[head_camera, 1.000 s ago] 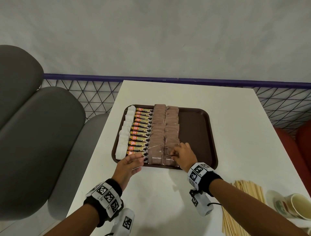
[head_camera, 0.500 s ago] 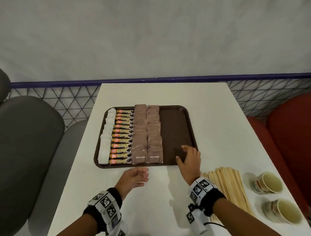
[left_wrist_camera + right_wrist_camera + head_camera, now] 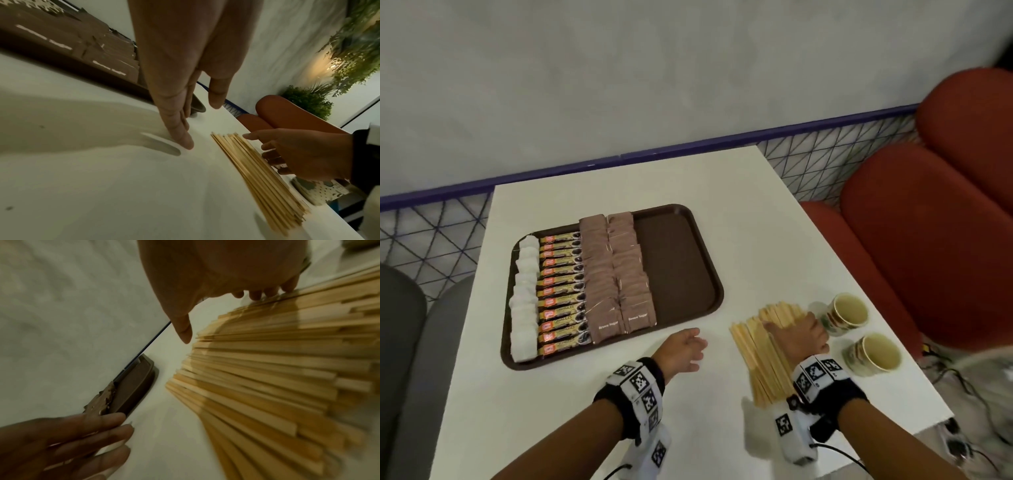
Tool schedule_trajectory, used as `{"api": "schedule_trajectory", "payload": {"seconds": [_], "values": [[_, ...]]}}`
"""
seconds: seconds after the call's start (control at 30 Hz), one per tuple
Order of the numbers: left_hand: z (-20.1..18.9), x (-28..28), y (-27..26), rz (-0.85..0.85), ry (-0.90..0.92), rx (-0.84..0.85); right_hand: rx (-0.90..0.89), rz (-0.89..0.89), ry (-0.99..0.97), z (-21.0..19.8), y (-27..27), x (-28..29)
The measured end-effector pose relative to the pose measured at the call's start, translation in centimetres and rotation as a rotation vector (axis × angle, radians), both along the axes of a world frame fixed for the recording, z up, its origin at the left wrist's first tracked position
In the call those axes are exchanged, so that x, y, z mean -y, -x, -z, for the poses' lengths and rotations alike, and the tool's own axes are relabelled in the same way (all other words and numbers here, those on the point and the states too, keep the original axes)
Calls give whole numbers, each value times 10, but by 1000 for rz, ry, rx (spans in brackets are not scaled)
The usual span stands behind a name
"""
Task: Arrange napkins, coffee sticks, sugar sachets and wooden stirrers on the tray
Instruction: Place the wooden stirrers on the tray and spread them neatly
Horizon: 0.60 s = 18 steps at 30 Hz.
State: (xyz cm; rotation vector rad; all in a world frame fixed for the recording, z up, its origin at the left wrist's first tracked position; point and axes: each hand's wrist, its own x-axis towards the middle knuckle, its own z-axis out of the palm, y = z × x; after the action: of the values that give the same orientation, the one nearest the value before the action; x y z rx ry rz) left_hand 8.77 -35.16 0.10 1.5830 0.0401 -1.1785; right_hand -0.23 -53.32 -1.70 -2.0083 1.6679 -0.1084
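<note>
While right hand point(image 3: 796, 337) tops stirrers point(image 3: 760, 356) — cups point(image 3: 859, 334) beside

I read this as a café seating corner. A white tabletop point(image 3: 739, 212) stands against a grey wall, flanked by red padded seats point(image 3: 928, 240) and grey ones point(image 3: 400, 325). A brown serving tray point(image 3: 681, 260) carries single-serve coffee sticks point(image 3: 560, 291), brown sugar sachets point(image 3: 616, 274) and napkins point(image 3: 524, 301). Right of my right grip point(image 3: 796, 337) stand two printed paper cups point(image 3: 859, 335); foliage point(image 3: 353, 45) decorates the wall.
</note>
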Motion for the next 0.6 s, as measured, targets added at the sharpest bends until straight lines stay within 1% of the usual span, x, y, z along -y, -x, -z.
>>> {"api": "schedule_trajectory", "payload": {"seconds": [0.07, 0.13, 0.23, 0.33, 0.4, 0.47, 0.53, 0.6], "values": [[-1, 7, 2, -8, -2, -33, -34, -13, 6, -2, 2, -1], [1, 13, 5, -2, -11, -21, -80, -48, -9, -4, 4, -2], [6, 22, 9, 34, -37, 14, -227, -234, -61, -5, 7, -12], [6, 28, 10, 69, -56, 47, -389, -406, -9, -3, 9, -32], [6, 30, 7, 84, -70, 63, -398, -457, 26, 0, 7, -42], [4, 28, 1, 84, -77, 72, -356, -533, 10, 3, 2, -47], [5, 25, -4, 80, -93, 96, -321, -689, -20, 4, -3, -52], [7, 20, -7, 74, -109, 92, -334, -866, 26, 5, -5, -60]]}}
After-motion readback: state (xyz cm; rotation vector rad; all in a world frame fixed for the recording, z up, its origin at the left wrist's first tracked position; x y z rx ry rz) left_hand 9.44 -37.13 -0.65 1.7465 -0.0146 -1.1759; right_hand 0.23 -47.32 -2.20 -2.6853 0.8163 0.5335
